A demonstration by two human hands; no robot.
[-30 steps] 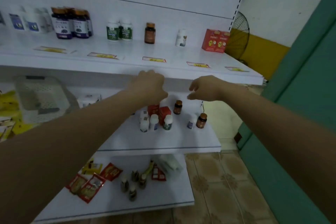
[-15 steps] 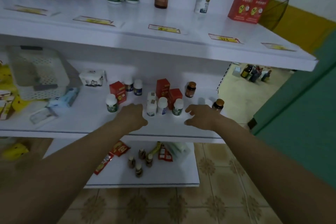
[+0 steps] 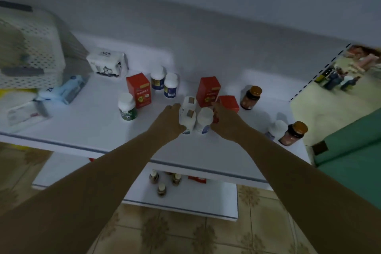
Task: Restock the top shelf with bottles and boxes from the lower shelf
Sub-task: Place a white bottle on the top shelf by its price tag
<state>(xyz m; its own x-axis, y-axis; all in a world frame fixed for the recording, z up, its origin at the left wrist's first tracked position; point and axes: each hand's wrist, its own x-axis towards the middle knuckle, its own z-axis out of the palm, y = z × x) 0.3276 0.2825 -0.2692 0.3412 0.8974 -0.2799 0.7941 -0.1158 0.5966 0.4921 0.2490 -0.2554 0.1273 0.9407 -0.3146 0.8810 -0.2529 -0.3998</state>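
- Hands work the middle cluster on the lower shelf (image 3: 82,130). The left hand (image 3: 168,121) curls round a white bottle (image 3: 188,118). The right hand (image 3: 225,118) reaches in at that bottle's 3 o'clock, its fingers hidden between a white-capped bottle (image 3: 204,119) and a red box (image 3: 228,104), so its hold cannot be told.
- Stock stands tightly packed; lifting the white bottle may tip its twin (image 3: 189,102) at 12 o'clock.
- Overhead at 12 o'clock, the top shelf (image 3: 206,6) juts out; a steep lift could strike its lip.
- An amber bottle (image 3: 294,133) at 4 o'clock stands near the shelf's end; the right forearm could sweep it off.
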